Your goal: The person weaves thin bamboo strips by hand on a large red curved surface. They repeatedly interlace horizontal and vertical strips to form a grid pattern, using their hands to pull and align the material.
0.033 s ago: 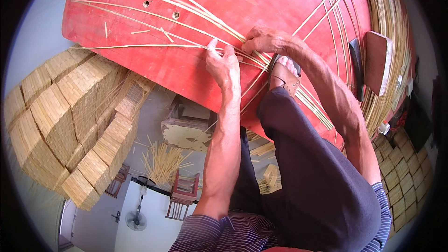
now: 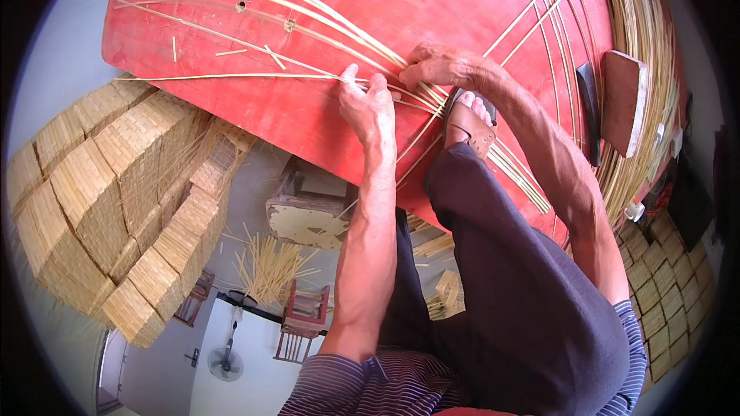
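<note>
Several thin pale bamboo strips (image 2: 308, 9) fan out over a red board (image 2: 231, 100) and converge and cross between my hands. My left hand (image 2: 368, 112) is closed at the lower strips, thumb and forefinger gripping one near the crossing. Just to its right, my right hand (image 2: 438, 66) bends its fingers down onto the upper strips, close to where they meet. Its fingertips are partly hidden. My sandalled foot (image 2: 469, 125) presses on the crossing from the right. More strip ends (image 2: 518, 173) come out below the foot.
Loose strips (image 2: 539, 11) and a dark-bladed tool (image 2: 589, 112) lie at the board's right, beside a brown block (image 2: 624, 104) and a long strip bundle (image 2: 636, 23). Stacked woven pieces (image 2: 116, 185) stand at left. A stool (image 2: 308, 219) and scattered offcuts (image 2: 270, 266) are below.
The long ends of the upper strips have swung away toward the far edge, one blurred by motion. Both hands and the foot stay almost in place.
</note>
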Motion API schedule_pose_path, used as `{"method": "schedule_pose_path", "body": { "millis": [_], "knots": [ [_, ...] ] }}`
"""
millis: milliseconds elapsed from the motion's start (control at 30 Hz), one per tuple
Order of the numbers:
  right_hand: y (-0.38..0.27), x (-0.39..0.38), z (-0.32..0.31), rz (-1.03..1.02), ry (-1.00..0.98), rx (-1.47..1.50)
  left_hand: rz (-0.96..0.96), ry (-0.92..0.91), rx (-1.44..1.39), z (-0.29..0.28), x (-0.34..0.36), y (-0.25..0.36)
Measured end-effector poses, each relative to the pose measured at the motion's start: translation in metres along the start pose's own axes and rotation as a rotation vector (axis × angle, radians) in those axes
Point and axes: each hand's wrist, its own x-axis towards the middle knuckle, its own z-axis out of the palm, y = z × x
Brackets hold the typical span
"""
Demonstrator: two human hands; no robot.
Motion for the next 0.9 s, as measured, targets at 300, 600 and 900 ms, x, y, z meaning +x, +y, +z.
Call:
{"method": "schedule_pose_path", "body": {
  "millis": [300,600,900],
  "knots": [
    [0.000,0.006,0.014,-0.031,0.095,-0.313,-0.118,-0.211,-0.163,-0.009,0.023,-0.028],
    [-0.009,-0.002,-0.005,0.127,-0.080,-0.235,-0.436,-0.318,-0.630,-0.021,0.012,0.009],
    [0.000,-0.001,-0.004,0.060,-0.042,-0.214,-0.452,-0.381,-0.766,-0.014,0.017,0.004]
  ]
}}
